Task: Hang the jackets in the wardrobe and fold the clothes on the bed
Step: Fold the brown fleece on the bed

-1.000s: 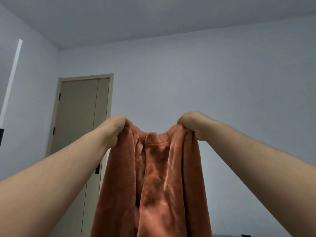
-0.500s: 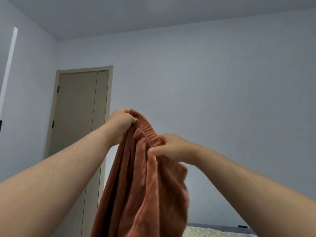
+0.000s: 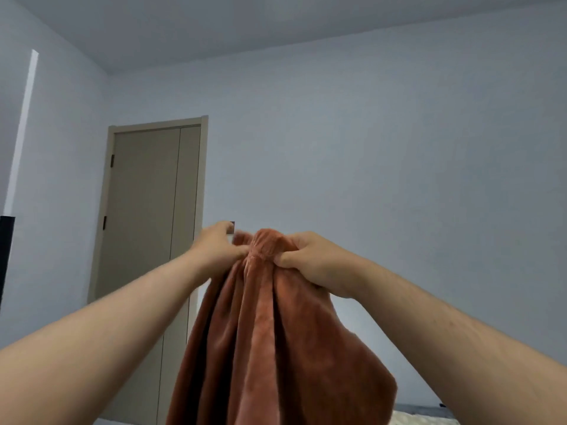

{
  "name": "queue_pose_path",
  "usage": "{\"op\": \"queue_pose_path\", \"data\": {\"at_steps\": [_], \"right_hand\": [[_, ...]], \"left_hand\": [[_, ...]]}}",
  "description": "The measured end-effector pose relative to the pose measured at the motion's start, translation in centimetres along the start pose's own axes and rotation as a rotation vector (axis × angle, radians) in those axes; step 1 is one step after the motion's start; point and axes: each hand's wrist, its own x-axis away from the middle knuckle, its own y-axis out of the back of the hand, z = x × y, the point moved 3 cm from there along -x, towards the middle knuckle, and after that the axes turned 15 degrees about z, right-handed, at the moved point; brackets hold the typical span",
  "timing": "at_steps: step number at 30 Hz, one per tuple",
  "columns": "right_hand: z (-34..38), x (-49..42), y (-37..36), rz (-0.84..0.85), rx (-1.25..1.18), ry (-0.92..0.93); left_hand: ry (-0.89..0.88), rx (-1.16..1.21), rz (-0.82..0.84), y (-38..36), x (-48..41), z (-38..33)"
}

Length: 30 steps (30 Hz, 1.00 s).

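A rust-orange fleece garment is held up in the air, its bunched top gripped by the right hand and pinched by the left hand just beside it. Its folds are seen hanging above the bed corner.

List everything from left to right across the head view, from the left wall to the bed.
white strip on the left wall → door → left hand → rust-coloured garment, held up by its bunched top → right hand → bed, only a corner showing
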Motion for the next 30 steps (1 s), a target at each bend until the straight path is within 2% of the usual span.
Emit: {"op": "queue_pose_path", "data": {"at_steps": [1, 2, 3, 5, 9, 12, 16, 18, 20, 23, 25, 27, 30], "right_hand": [[0.0, -0.2, 0.0, -0.022, 0.011, -0.018], [-0.1, -0.4, 0.0, -0.036, 0.01, -0.039], [-0.3, -0.5, 0.1, -0.044, -0.005, -0.056], [-0.7, -0.4, 0.3, -0.039, -0.074, -0.065], [-1.2, -0.2, -0.1, 0.072, -0.281, -0.005], [-1.1, 0.3, -0.5, 0.198, -0.297, 0.022], [-0.3, 0.8, -1.3, 0.383, -0.142, 0.004], [0.2, 0.9, -1.6, 0.347, -0.03, -0.011], [0.5, 0.9, -1.8, 0.205, 0.115, 0.013], [0.3, 1.6, -2.3, -0.003, 0.321, 0.087], [-0.7, 2.3, -2.8, -0.074, 0.431, 0.047], [-2.3, 3.0, -3.3, -0.078, 0.485, -0.017], [-4.5, 3.7, -3.8, -0.007, 0.403, -0.06]], "left_hand": [[-0.015, -0.05, -0.103, -0.4, 0.6, -0.1], [-0.071, 0.044, -0.154, -0.7, 1.2, -0.5], [-0.13, 0.213, -0.118, -1.1, 1.7, -0.9], [-0.145, 0.432, 0.112, -2.2, 2.6, -1.7], [-0.104, 0.417, 0.436, -3.8, 4.1, -2.4], [-0.117, 0.453, 0.464, -3.7, 4.1, -1.4], [-0.135, 0.523, 0.47, -3.7, 4.3, 0.8], [-0.146, 0.574, 0.389, -3.8, 4.3, 1.6], [-0.158, 0.66, 0.325, -3.9, 4.3, 2.2], [-0.212, 0.809, 0.333, -4.1, 4.3, 2.8], [-0.246, 0.92, 0.322, -4.0, 4.3, 3.3], [-0.256, 1.05, 0.293, -3.6, 4.2, 4.2], [-0.279, 1.144, 0.354, -3.1, 4.3, 5.2]]}}
